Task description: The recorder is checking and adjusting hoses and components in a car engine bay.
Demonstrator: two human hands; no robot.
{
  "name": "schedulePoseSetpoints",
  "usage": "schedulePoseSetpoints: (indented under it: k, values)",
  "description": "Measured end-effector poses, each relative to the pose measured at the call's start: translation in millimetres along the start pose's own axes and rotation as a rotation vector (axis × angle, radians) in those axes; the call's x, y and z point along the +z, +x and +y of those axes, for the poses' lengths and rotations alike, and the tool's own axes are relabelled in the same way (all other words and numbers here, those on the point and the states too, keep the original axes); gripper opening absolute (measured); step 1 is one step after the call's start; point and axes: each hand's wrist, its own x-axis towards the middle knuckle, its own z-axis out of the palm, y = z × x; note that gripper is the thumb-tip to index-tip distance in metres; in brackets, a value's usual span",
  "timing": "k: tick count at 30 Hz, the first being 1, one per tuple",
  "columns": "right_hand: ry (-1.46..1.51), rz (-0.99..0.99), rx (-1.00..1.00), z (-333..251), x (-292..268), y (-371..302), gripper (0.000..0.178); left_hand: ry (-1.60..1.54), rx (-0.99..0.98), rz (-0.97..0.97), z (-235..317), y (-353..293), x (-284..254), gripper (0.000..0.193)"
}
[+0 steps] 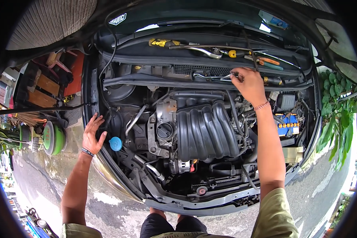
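Note:
My right hand is over the cowl at the back of the engine bay, fingers pinched on a small dark metal piece that they mostly cover. Right beside these fingertips, silver wrenches lie along the cowl; whether the fingers also touch one, I cannot tell. My left hand rests on the left fender edge, fingers stretched out and holding nothing. Next to it is the blue round cap of a reservoir. Between my arms sits the engine with its ribbed black plastic cover.
Along the windshield base lie a yellow-and-black tool, a silver ratchet handle and orange-handled pliers. A blue battery stands right of the engine. A thin prop rod crosses at left. Leafy plants hang at right.

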Motion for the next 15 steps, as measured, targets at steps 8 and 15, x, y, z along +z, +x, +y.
schedulePoseSetpoints:
  k: [8, 15]
  values:
    - [0.104, -0.126, 0.051, 18.3, 10.2, 5.9, 0.015, -0.002, -0.026, 0.002, 1.7, -0.8, -3.5, 0.044]
    - [1.579, -0.168, 0.654, 34.4, 5.2, 20.2, 0.031, -0.003, -0.019, 0.005, -0.7, -3.1, -3.3, 0.044]
